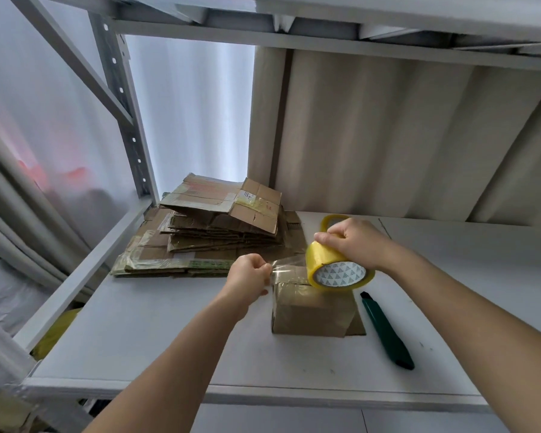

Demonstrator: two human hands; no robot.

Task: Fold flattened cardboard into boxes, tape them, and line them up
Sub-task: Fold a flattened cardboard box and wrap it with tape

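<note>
Glossy tape roll (338, 270) above brown cardboard box (313, 307).

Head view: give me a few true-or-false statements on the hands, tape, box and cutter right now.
1. The right hand grips the tape roll. True.
2. The left hand is empty. False: it pinches the free end of the clear tape strip.
3. The green cutter lies on the shelf, right of the box. True.
4. The flat cardboard pile sits right of the box. False: it is to the left and behind.
5. A second tape roll lies behind the right hand. True.
</note>
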